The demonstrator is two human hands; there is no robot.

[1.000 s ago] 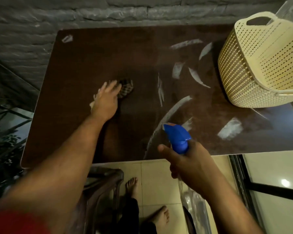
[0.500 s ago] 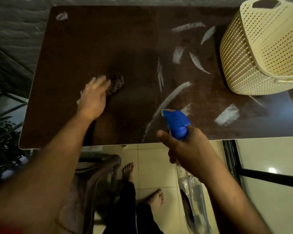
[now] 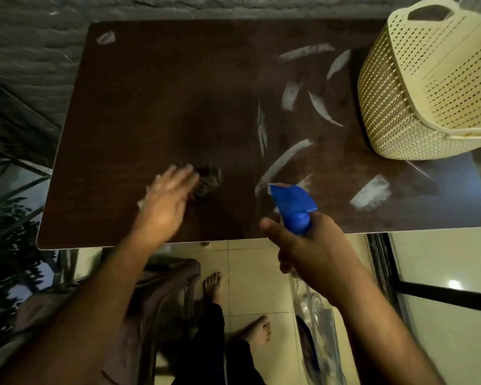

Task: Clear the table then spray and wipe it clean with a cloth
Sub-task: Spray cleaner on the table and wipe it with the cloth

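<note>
A dark brown table (image 3: 156, 87) fills the view, with pale worn streaks (image 3: 285, 159) on its right half. My left hand (image 3: 168, 201) lies flat and blurred on a checked cloth (image 3: 210, 177), which sticks out past the fingertips near the table's front middle. My right hand (image 3: 314, 254) grips a spray bottle with a blue trigger head (image 3: 293, 207) just over the front edge; its clear body (image 3: 315, 315) hangs below the hand.
A cream perforated plastic basket (image 3: 417, 107) sits tilted on the table's right rear corner. A grey brick wall runs behind the table. Below the front edge are a brown chair (image 3: 164, 276), tiled floor and my bare feet.
My left hand with the cloth has slid toward the front edge of the table and a little right. The right hand still holds the bottle at the front edge.
</note>
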